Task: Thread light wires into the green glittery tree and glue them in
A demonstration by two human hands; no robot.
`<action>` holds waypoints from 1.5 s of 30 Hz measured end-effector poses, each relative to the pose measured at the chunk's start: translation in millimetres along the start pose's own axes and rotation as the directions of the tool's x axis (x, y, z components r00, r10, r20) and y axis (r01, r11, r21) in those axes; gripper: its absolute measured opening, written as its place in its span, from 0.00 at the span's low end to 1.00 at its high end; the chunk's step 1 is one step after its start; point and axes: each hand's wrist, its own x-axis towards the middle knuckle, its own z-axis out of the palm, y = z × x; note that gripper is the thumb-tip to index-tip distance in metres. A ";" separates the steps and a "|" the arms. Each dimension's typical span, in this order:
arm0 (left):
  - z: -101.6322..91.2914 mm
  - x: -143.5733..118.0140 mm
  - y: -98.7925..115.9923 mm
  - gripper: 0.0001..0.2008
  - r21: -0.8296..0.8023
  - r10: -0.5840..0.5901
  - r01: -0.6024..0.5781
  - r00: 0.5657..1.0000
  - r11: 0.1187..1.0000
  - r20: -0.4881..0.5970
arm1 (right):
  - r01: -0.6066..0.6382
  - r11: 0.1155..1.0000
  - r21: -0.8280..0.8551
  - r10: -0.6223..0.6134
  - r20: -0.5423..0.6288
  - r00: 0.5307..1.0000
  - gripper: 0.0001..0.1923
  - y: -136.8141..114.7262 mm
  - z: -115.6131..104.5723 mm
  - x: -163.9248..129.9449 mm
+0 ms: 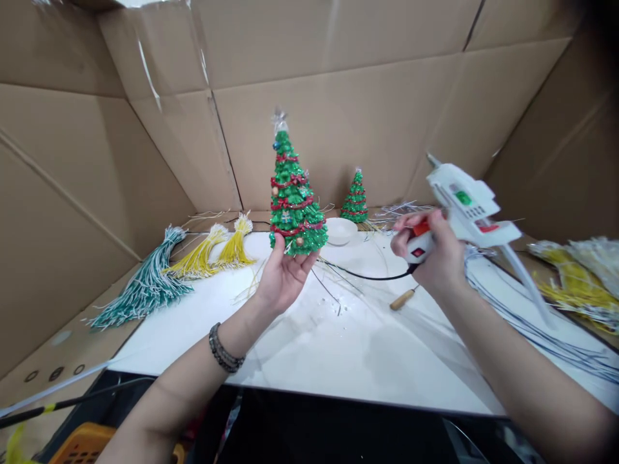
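My left hand (285, 280) grips a small green Christmas tree ornament (294, 200) by its base and holds it upright above the table. Red garlands, bows and tiny baubles cover the tree, and a clear, shiny piece tops it. In my right hand (438, 251) is a white hot glue gun (467, 200), its nozzle pointing up and to the left, away from the tree. My fingers wrap its handle near the red trigger. A white glue stick (527, 283) sticks out of its back end, and a black cord leads off to the left.
A second decorated tree (355, 198) stands at the back beside a white bowl (341, 231). Teal bundles (145, 283) and yellow bundles (235, 245) of stems lie left. A wooden-handled tool (402, 299) and dark wires (546, 322) rest on the white table (387, 361). Cardboard walls (387, 116) enclose it.
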 end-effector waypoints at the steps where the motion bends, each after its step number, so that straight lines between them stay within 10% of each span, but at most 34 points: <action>1: 0.7 1.1 1.3 0.19 -0.027 -0.030 0.029 0.999 0.999 -0.029 | -0.026 0.999 0.021 0.023 0.128 0.992 0.15 -3.6 2.5 -6.7; 5: -0.5 7.5 3.2 0.21 -0.081 -0.038 0.029 0.993 0.996 -0.112 | -0.166 0.961 -0.220 0.253 0.472 0.844 0.15 -12.6 17.4 -36.4; 9: -4.9 10.9 2.3 0.17 -0.029 -0.034 0.031 0.993 0.999 -0.116 | -0.171 0.868 -0.466 0.424 0.519 0.742 0.12 -18.2 31.3 -52.1; 45: 15.5 -12.6 -0.8 0.22 0.014 -0.148 0.152 0.979 0.988 -0.143 | -0.166 0.879 -0.448 0.396 0.490 0.776 0.11 -28.1 45.8 -59.1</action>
